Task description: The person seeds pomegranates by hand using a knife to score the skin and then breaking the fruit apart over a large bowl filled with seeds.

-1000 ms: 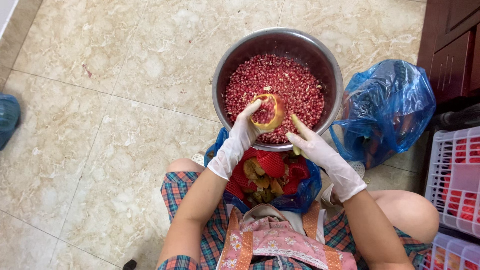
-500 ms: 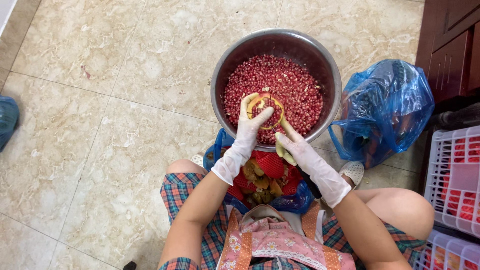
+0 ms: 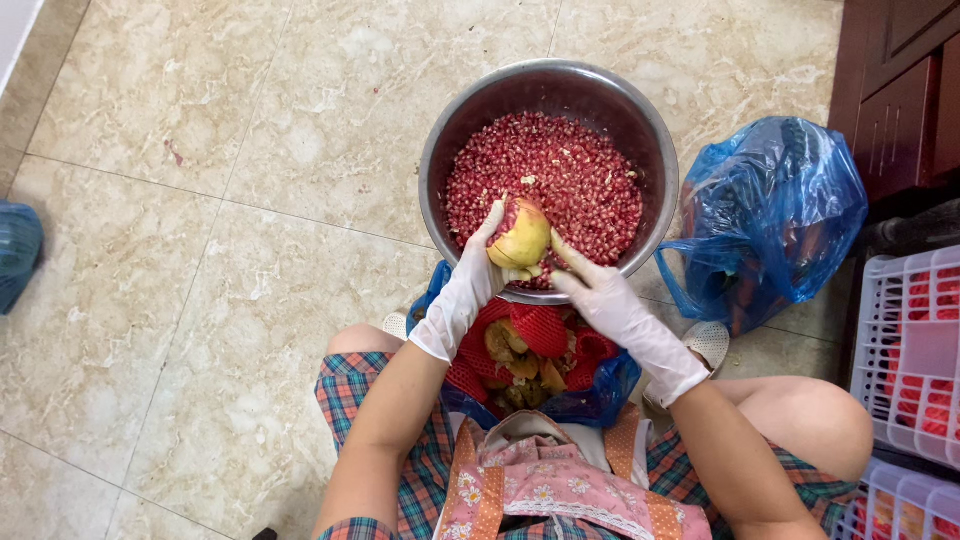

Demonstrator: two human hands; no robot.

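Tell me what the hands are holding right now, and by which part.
The left hand cups a pomegranate piece by its yellow rind over the steel bowl of seeds. The right hand touches its near edge; whether it grips anything cannot be told.

floor [image 3: 230, 200] left: open | right: blue bag [image 3: 770, 215]; crate [image 3: 915, 350] crowd bowl [image 3: 450, 150]

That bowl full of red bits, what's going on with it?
A person sitting on the floor wears white gloves and works over a metal bowl heaped with red pomegranate seeds. The left hand holds a yellowish piece of pomegranate above the seeds, and the right hand touches it from the other side. Below the bowl, a blue bag holds peels and red netting. Another blue bag sits to the right.
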